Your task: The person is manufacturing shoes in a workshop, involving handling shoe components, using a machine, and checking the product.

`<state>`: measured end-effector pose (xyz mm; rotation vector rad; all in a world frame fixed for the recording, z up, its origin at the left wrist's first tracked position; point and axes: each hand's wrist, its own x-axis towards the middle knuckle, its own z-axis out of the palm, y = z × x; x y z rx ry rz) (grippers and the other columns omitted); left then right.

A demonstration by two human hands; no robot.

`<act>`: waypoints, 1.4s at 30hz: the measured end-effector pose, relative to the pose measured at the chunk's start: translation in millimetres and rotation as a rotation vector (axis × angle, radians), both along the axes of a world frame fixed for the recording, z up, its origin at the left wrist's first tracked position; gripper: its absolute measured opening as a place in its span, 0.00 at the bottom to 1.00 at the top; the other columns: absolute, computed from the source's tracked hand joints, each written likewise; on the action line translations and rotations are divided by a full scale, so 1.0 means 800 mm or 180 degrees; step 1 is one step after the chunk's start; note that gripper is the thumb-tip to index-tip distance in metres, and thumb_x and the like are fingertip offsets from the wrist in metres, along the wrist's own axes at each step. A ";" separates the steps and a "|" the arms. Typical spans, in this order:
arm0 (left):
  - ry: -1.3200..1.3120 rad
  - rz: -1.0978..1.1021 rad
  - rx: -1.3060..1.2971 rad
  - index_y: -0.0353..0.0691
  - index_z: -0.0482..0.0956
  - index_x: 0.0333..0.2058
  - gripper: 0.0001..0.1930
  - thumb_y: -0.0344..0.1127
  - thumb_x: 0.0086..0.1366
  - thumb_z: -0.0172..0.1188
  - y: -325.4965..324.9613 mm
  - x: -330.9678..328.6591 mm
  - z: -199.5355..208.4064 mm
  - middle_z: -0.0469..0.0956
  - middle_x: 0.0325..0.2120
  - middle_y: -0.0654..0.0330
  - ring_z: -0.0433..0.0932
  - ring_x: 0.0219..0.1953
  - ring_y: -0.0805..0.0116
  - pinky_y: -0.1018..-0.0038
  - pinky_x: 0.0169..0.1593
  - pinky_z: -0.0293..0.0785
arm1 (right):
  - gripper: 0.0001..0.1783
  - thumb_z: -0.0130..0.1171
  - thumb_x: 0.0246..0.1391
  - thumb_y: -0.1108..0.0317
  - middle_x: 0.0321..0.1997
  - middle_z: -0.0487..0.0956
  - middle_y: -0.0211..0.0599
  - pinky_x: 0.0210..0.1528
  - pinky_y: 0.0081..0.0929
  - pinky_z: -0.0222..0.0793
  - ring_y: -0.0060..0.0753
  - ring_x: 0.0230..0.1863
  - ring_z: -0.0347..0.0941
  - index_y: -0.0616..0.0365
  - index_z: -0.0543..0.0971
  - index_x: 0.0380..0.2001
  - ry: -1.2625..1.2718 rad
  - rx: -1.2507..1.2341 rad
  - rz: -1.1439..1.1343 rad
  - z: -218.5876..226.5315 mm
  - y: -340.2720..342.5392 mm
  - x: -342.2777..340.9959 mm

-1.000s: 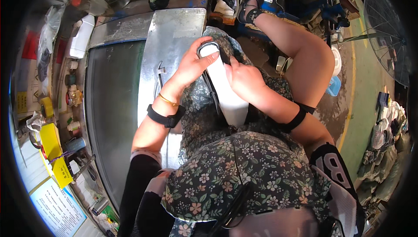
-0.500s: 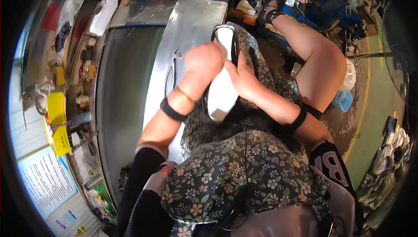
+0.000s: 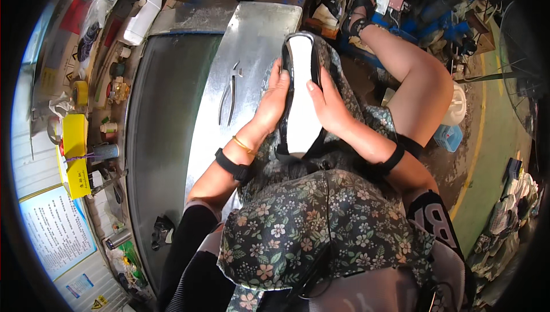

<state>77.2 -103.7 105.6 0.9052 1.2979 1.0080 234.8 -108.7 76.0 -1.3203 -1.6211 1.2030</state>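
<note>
A black shoe (image 3: 303,97), its long white underside facing up, rests on my lap over the flowered apron (image 3: 326,220). My left hand (image 3: 272,103) wraps its left edge, fingers pointing away from me. Against the right edge lies my right hand (image 3: 333,107), its thumb on the white underside. Both hands hold the shoe between them. To the left of my left hand, a pair of pincers (image 3: 228,97) lies on the shiny metal plate (image 3: 260,22).
A dark belt-like surface (image 3: 172,106) runs along the left, beside a shelf holding a white bottle (image 3: 141,20) and a yellow box (image 3: 75,154). At right stand a white bucket (image 3: 456,104) and a blue basket (image 3: 448,136); light-coloured gloves (image 3: 510,209) are heaped farther right.
My left hand has moved from over the shoe's white underside to its left edge, uncovering more of it. My right hand stays on the right side.
</note>
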 end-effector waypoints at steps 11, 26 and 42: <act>-0.1317 0.0098 -0.1011 0.32 0.77 0.47 0.32 0.60 0.72 0.41 0.112 -0.012 -0.015 0.81 0.43 0.52 0.79 0.43 0.61 0.66 0.51 0.73 | 0.38 0.40 0.65 0.38 0.24 0.78 0.46 0.26 0.38 0.74 0.43 0.24 0.78 0.71 0.76 0.39 0.0119 -0.1491 -0.0477 0.036 0.152 0.005; -0.1940 0.0821 -0.0556 0.38 0.80 0.33 0.16 0.43 0.66 0.47 0.102 -0.064 -0.044 0.82 0.28 0.58 0.80 0.29 0.64 0.69 0.38 0.79 | 0.19 0.55 0.62 0.56 0.39 0.78 0.53 0.44 0.42 0.72 0.53 0.42 0.77 0.60 0.74 0.47 0.0121 -0.0071 -0.0107 0.044 0.087 -0.033; 0.0364 -0.0166 0.1038 0.34 0.75 0.51 0.17 0.34 0.67 0.59 0.009 0.000 -0.023 0.77 0.48 0.62 0.73 0.52 0.70 0.73 0.58 0.67 | 0.41 0.64 0.47 0.75 0.68 0.65 0.38 0.63 0.23 0.59 0.27 0.62 0.66 0.56 0.64 0.67 0.0634 -0.0219 0.0176 0.160 -0.020 0.224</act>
